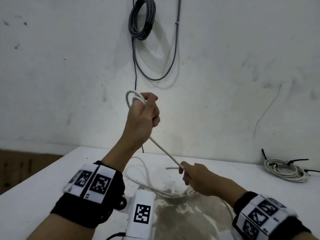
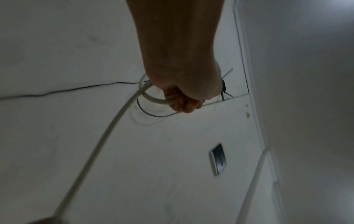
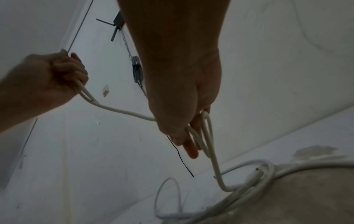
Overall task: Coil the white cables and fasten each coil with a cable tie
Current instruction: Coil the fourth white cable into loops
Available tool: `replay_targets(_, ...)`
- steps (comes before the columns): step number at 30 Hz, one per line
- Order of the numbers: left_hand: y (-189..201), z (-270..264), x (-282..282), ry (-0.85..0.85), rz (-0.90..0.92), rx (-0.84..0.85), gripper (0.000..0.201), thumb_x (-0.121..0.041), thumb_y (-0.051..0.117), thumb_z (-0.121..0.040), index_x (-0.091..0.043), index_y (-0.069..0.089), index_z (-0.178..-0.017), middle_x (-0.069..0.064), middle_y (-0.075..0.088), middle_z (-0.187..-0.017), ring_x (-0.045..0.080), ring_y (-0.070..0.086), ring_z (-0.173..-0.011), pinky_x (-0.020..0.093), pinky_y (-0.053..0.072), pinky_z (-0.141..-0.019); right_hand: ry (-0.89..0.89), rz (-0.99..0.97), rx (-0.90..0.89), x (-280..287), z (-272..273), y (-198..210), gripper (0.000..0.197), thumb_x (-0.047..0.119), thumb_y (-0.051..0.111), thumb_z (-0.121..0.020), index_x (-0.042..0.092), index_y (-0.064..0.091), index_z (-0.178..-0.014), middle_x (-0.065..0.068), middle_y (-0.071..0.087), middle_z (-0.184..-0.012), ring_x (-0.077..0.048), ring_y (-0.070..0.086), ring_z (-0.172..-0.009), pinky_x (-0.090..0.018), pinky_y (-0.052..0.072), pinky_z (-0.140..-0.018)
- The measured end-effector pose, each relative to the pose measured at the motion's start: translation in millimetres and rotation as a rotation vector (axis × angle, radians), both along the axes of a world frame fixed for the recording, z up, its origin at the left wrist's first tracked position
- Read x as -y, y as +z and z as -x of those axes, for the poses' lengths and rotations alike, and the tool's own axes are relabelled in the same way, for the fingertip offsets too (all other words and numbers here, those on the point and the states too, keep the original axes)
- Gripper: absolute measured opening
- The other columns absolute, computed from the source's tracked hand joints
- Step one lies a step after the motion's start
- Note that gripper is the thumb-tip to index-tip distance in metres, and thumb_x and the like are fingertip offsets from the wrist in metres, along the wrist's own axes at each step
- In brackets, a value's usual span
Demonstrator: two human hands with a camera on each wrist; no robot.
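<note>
My left hand (image 1: pixel 146 110) is raised in front of the wall and grips a couple of small loops of the white cable (image 1: pixel 133 99). The same loops (image 2: pixel 151 97) stick out of the fist (image 2: pixel 184 97) in the left wrist view. From there the cable (image 1: pixel 164 152) runs taut, down and right, to my right hand (image 1: pixel 187 173), whose curled fingers hold it just above the white table (image 1: pixel 52 179). The rest of the cable (image 3: pixel 249 183) lies in loose curves on the table, its free end (image 1: pixel 170 168) beside my right hand. A finished white coil (image 1: pixel 285 170) bound with black cable ties lies at the far right.
A grey cable coil (image 1: pixel 142 19) hangs on the wall above, with a thin black wire (image 1: pixel 136 75) dropping behind the table. A white tagged device (image 1: pixel 142 213) sits at the near edge. Brown cardboard (image 1: pixel 20 168) lies left of the table. A stained patch (image 1: pixel 181 219) marks the tabletop.
</note>
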State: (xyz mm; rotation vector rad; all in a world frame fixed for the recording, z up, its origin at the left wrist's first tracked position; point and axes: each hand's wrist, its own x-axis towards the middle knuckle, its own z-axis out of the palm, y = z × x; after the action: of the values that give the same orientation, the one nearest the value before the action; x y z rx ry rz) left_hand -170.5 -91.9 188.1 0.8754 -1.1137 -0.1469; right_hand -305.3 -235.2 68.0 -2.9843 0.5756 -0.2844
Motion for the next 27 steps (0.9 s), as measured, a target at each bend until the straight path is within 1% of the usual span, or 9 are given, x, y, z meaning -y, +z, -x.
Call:
replay_targets(4, -22.0, -1.4, 10.1, 0.256, -0.320, 0.507, 0.006, -0.018, 0.036, -0.099, -0.021, 0.041, -0.099, -0.003, 0.055, -0.065, 0.005, 0.054, -0.054, 0.018, 0.042, -0.056, 0.094, 0.016, 0.225, -0.5, -5.6, 6.7, 0.026, 0.009, 0.034, -0.097, 0.028, 0.050, -0.105, 0.004, 0.061, -0.073, -0.004, 0.041, -0.063, -0.013, 0.032, -0.073)
replay_targets(7, -44.2, -3.3, 19.7, 0.425, -0.667, 0.896, 0.024, -0.018, 0.034, -0.099, -0.017, 0.043, -0.121, 0.001, 0.061, -0.117, 0.016, 0.063, -0.089, 0.028, 0.047, -0.073, 0.196, 0.071, 0.343, -11.9, -7.6, 24.7, 0.024, 0.016, 0.032, -0.099, 0.018, 0.051, -0.114, -0.002, 0.052, -0.065, -0.020, 0.044, -0.058, -0.028, 0.039, -0.064)
replay_targets(9, -55.8, -2.2, 24.5, 0.520, -0.791, 1.101, 0.033, -0.020, 0.030, -0.099, -0.010, 0.040, -0.129, 0.009, 0.054, -0.131, 0.027, 0.061, -0.096, 0.037, 0.049, -0.076, 0.218, 0.086, 0.415, -13.1, -4.7, 38.4, 0.022, 0.023, 0.036, -0.097, 0.013, 0.049, -0.112, -0.003, 0.049, -0.061, -0.022, 0.040, -0.053, -0.035, 0.038, -0.058)
replay_targets(14, -58.4, 3.3, 24.7, 0.563, -0.888, 0.981, 0.037, -0.034, 0.023, -0.101, -0.007, 0.038, -0.121, 0.015, 0.062, -0.097, 0.029, 0.054, -0.075, 0.038, 0.043, -0.066, 0.238, 0.296, 0.407, 6.3, 10.8, 56.0, 0.045, 0.061, 0.053, -0.077, 0.016, 0.047, -0.076, 0.008, 0.033, -0.042, -0.012, 0.031, -0.037, -0.015, 0.029, -0.050)
replay_targets(15, -56.8, 1.5, 23.6, 0.557, -0.899, 0.960, 0.037, -0.034, 0.023, -0.101, -0.006, 0.039, -0.117, 0.016, 0.061, -0.097, 0.028, 0.052, -0.074, 0.037, 0.041, -0.065, 0.265, 0.388, 0.369, 9.7, 14.6, 55.9, 0.044, 0.060, 0.055, -0.075, 0.017, 0.047, -0.072, 0.008, 0.036, -0.041, -0.013, 0.035, -0.036, -0.013, 0.037, -0.059)
replay_targets(17, -54.0, -3.9, 20.9, 0.520, -0.916, 0.877, 0.034, -0.035, 0.024, -0.101, -0.006, 0.042, -0.107, 0.018, 0.060, -0.099, 0.032, 0.054, -0.079, 0.035, 0.039, -0.066, 0.274, 0.568, 0.311, 18.3, 20.5, 52.7, 0.034, 0.051, 0.052, -0.081, 0.019, 0.049, -0.071, 0.008, 0.047, -0.043, -0.014, 0.047, -0.037, -0.036, 0.051, -0.082)
replay_targets(19, -54.6, -7.2, 19.2, 0.458, -0.959, 0.826, 0.033, -0.036, 0.025, -0.101, -0.009, 0.042, -0.094, 0.018, 0.059, -0.100, 0.032, 0.055, -0.083, 0.034, 0.039, -0.068, 0.265, 0.689, 0.351, 24.0, 23.4, 50.4, 0.034, 0.044, 0.042, -0.091, 0.019, 0.053, -0.071, 0.005, 0.049, -0.042, -0.015, 0.049, -0.038, -0.047, 0.046, -0.093)
replay_targets(21, -57.3, -4.3, 19.0, 0.401, -1.000, 0.817, 0.035, -0.037, 0.025, -0.101, -0.010, 0.042, -0.085, 0.016, 0.058, -0.098, 0.030, 0.054, -0.078, 0.034, 0.042, -0.068, 0.259, 0.736, 0.446, 25.1, 22.4, 49.5, 0.046, 0.040, 0.032, -0.098, 0.015, 0.059, -0.071, 0.002, 0.049, -0.039, -0.019, 0.047, -0.035, -0.042, 0.047, -0.094)
replay_targets(27, -62.8, 6.8, 19.2, 0.253, -0.926, 0.572, 0.049, -0.037, 0.025, -0.101, 0.002, 0.051, -0.087, 0.006, 0.041, -0.065, 0.023, 0.043, -0.040, 0.019, 0.036, -0.030, 0.274, 0.773, 0.512, 6.1, 9.3, 47.9, 0.051, 0.036, 0.029, -0.100, 0.011, 0.057, -0.066, 0.000, 0.046, -0.034, -0.025, 0.042, -0.030, -0.033, 0.052, -0.082)
